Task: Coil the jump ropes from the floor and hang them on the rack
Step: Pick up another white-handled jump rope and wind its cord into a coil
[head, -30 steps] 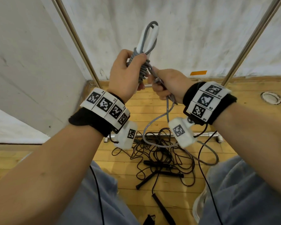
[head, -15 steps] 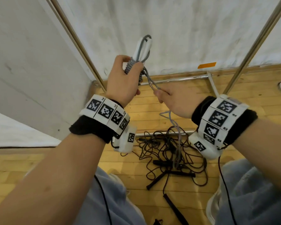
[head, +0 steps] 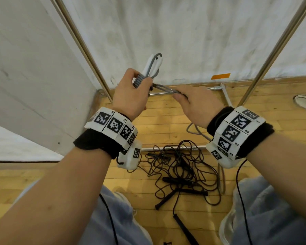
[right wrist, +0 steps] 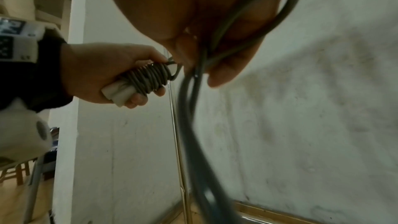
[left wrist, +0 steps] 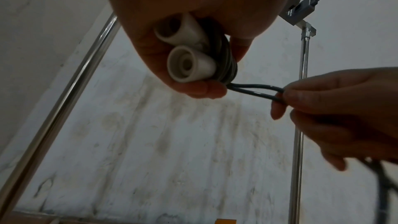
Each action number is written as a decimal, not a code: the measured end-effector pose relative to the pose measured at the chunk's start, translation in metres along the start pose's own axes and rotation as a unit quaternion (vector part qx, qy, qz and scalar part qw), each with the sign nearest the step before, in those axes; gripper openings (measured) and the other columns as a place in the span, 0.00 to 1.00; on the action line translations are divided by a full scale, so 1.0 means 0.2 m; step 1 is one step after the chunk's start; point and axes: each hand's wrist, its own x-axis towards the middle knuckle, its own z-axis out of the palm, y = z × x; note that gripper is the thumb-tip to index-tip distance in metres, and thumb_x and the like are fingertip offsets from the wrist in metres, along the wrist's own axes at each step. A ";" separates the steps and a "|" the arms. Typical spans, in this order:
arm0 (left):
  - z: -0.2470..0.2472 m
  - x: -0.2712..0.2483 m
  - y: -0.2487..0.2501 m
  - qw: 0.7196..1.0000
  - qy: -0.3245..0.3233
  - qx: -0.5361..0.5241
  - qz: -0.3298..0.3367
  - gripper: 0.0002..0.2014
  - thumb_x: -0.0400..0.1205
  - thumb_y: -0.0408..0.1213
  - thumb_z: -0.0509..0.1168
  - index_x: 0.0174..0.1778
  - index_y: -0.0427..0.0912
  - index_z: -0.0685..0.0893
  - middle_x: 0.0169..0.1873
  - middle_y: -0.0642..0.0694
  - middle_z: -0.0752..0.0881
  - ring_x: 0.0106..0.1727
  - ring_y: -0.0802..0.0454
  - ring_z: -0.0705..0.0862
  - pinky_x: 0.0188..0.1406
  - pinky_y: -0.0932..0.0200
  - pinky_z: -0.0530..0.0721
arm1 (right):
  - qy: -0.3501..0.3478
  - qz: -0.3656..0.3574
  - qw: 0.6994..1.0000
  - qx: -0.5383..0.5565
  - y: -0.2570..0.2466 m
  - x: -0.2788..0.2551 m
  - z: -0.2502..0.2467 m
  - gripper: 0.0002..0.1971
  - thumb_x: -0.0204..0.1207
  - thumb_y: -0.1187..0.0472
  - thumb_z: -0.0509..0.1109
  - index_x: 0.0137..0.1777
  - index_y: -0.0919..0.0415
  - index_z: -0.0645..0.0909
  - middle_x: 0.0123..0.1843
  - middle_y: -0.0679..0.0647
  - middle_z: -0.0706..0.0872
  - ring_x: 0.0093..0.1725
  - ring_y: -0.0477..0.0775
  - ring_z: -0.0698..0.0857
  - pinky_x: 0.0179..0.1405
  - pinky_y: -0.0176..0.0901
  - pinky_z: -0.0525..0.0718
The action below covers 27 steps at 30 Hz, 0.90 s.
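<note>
The grey jump rope [head: 163, 89] is held up in front of the white wall [head: 201, 38], above the wooden floor [head: 162, 121]. Its two white handles [left wrist: 189, 65] lie side by side, and several turns of the grey cord are wound tightly around them. The left hand [head: 131, 96] is closed around this bundle, the wrist raised and the handle tips pointing to about 1 o'clock in the head view. From the bundle a doubled strand runs toward 3 o'clock to the right hand [head: 200, 103], which pinches it between thumb and fingers [left wrist: 301, 94], back of the hand up; the strand looks tight between both hands. The rest of the grey cord hangs down from the right hand. Below, at 6 o'clock, black jump ropes [head: 180, 172] lie tangled on the floor between the person's knees. The metal poles of the rack [head: 272, 55] stand against the wall, with hooks [left wrist: 301, 4] at the top.
</note>
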 end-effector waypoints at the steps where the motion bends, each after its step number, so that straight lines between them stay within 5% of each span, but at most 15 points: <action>1: 0.00 0.00 0.01 1.000 0.004 -0.005 0.004 0.05 0.79 0.46 0.65 0.40 0.55 0.74 0.27 0.54 0.86 0.23 0.55 0.82 0.15 0.61 0.80 | -0.006 0.004 1.000 -0.002 0.00 0.00 0.00 0.12 0.86 0.54 0.54 0.46 0.58 0.75 0.30 0.46 0.74 0.31 0.53 0.75 0.29 0.45 0.65; 5: 0.01 -0.01 0.03 0.999 0.030 -0.004 0.029 0.03 0.77 0.50 0.64 0.41 0.60 0.75 0.33 0.50 0.88 0.29 0.49 0.85 0.22 0.45 0.86 | -0.056 0.058 0.996 0.042 -0.01 0.00 0.01 0.13 0.85 0.57 0.55 0.49 0.62 0.79 0.33 0.50 0.77 0.36 0.57 0.79 0.34 0.47 0.76; 7: 0.01 -0.01 0.02 0.998 0.035 0.023 0.037 0.04 0.76 0.53 0.63 0.40 0.64 0.74 0.33 0.51 0.88 0.33 0.48 0.87 0.28 0.41 0.87 | -0.071 0.068 0.993 0.064 -0.02 -0.01 0.02 0.13 0.86 0.58 0.54 0.54 0.63 0.79 0.32 0.48 0.74 0.33 0.53 0.76 0.31 0.45 0.74; 10: -0.01 0.01 -0.03 0.994 0.024 0.096 0.050 0.07 0.77 0.57 0.61 0.49 0.66 0.74 0.33 0.51 0.87 0.32 0.52 0.86 0.29 0.46 0.88 | -0.079 0.068 0.991 0.087 -0.02 -0.02 0.01 0.11 0.86 0.60 0.53 0.55 0.60 0.77 0.32 0.46 0.72 0.29 0.46 0.71 0.25 0.39 0.67; 13: -0.03 0.02 -0.09 0.969 0.010 0.231 0.092 0.16 0.80 0.58 0.57 0.61 0.60 0.73 0.29 0.57 0.81 0.28 0.61 0.80 0.23 0.61 0.76 | -0.078 0.042 0.995 0.054 0.01 -0.01 -0.04 0.12 0.86 0.57 0.54 0.47 0.59 0.77 0.32 0.48 0.74 0.30 0.49 0.72 0.26 0.38 0.66; 19: 0.03 0.02 -0.12 0.897 -0.105 0.416 0.106 0.14 0.83 0.55 0.57 0.61 0.54 0.70 0.36 0.54 0.81 0.36 0.49 0.81 0.32 0.54 0.81 | -0.073 -0.010 0.997 -0.030 0.02 0.00 -0.11 0.17 0.82 0.51 0.61 0.31 0.52 0.70 0.29 0.49 0.75 0.30 0.49 0.73 0.28 0.43 0.65; 23: 0.09 -0.03 -0.11 0.866 -0.174 0.455 0.109 0.13 0.83 0.53 0.60 0.60 0.54 0.72 0.37 0.54 0.79 0.34 0.53 0.77 0.28 0.58 0.72 | -0.058 -0.040 0.996 -0.048 0.01 0.00 -0.10 0.14 0.83 0.53 0.58 0.41 0.57 0.79 0.29 0.46 0.74 0.31 0.47 0.72 0.30 0.43 0.65; 27: 0.15 -0.07 -0.07 0.858 -0.243 0.433 0.129 0.11 0.83 0.50 0.62 0.59 0.54 0.75 0.37 0.55 0.78 0.40 0.50 0.77 0.36 0.56 0.70 | -0.011 -0.025 0.999 -0.037 0.02 0.01 -0.12 0.17 0.84 0.51 0.57 0.49 0.59 0.84 0.37 0.52 0.83 0.38 0.53 0.78 0.36 0.44 0.70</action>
